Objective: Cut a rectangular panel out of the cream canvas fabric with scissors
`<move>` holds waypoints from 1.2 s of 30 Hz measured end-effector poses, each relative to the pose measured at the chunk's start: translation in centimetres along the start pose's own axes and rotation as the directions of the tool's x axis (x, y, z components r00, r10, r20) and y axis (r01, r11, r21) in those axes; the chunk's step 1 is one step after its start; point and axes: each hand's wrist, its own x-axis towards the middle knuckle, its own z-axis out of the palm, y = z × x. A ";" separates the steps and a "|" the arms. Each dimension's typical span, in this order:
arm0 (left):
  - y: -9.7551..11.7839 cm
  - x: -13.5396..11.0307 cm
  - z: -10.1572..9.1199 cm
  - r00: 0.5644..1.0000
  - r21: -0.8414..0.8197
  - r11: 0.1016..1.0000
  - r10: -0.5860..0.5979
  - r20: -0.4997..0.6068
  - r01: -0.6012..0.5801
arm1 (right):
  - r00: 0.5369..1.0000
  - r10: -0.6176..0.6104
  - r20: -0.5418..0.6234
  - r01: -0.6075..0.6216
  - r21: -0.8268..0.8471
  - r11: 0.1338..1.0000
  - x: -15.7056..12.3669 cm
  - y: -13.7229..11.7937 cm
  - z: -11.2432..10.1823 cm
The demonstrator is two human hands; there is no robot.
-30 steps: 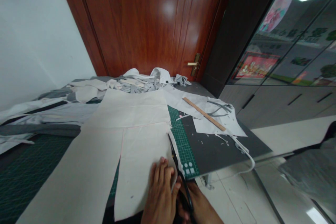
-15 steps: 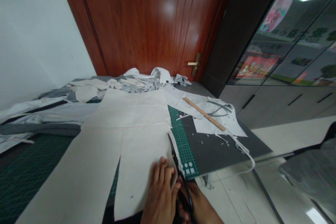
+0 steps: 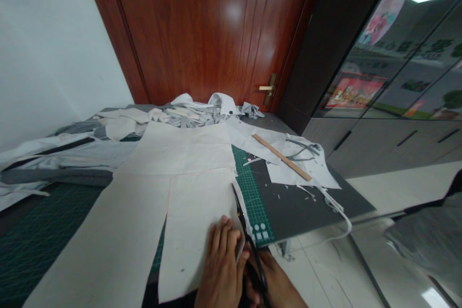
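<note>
A large cream fabric piece with a pinkish seam line and a slit lies across the table. My left hand rests on it near the right edge, fingers stretched out flat, with a bit of the fabric edge raised beside the thumb. My right hand is wrapped round the black handles of a pair of scissors, partly below the fabric and the left hand. The dark blades point away from me along the fabric's right edge, where a narrow strip stands off from the main piece.
Under the fabric is a green cutting mat. A wooden ruler lies on white fabric at the right. Cloth scraps are heaped at the back, with folded garments at the left. A brown door stands behind.
The view has shifted very slightly. Both hands, the scissors and the fabric look the same otherwise.
</note>
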 end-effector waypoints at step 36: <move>0.0 0.0 0.3 1.000 0.019 1.000 0.003 -0.020 -0.003 | 0.994 0.030 -0.101 -0.029 0.019 0.999 -0.8 -2.1 0.0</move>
